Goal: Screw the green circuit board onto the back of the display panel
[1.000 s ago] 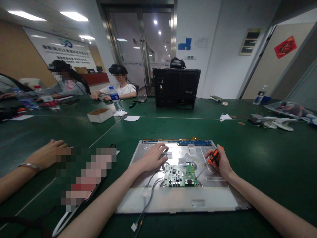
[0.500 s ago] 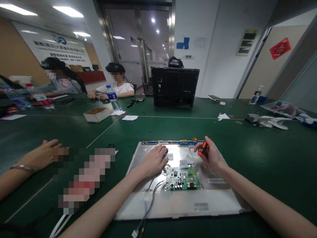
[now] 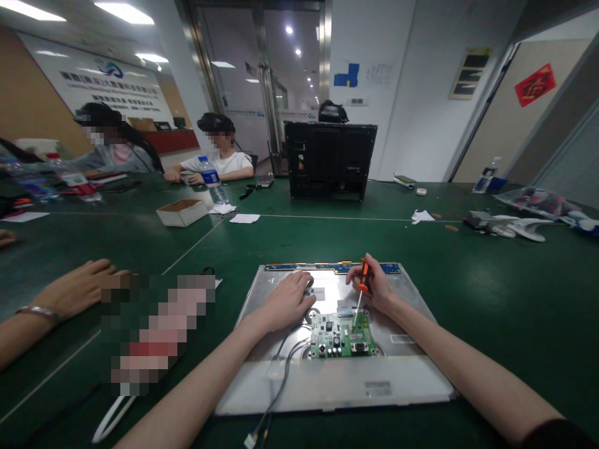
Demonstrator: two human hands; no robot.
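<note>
In front of me a silver display panel (image 3: 337, 386) lies flat, back side up, with a green circuit board (image 3: 330, 340) on its middle. My right hand (image 3: 377, 287) grips an orange and black screwdriver (image 3: 365, 277) above the panel. Its thin shaft points down, and the tip appears to be at the board's right part; contact cannot be made out. My left hand (image 3: 287, 302) rests with fingers stretched out on the panel, just left of and beyond the board. Grey cables (image 3: 286, 374) run from the board's left side over the panel's front edge.
Another person's hand (image 3: 77, 290) lies on the green table at left, beside a blurred-out object (image 3: 163, 330). Farther back are a small white box (image 3: 182, 215), a water bottle (image 3: 210, 178), a black monitor housing (image 3: 331, 161), and white gloves (image 3: 510, 224). Two people sit across the table.
My right hand has shifted left with the screwdriver, which now stands more upright over the board. My left hand stays on the panel. Another hand shows at the far left edge.
</note>
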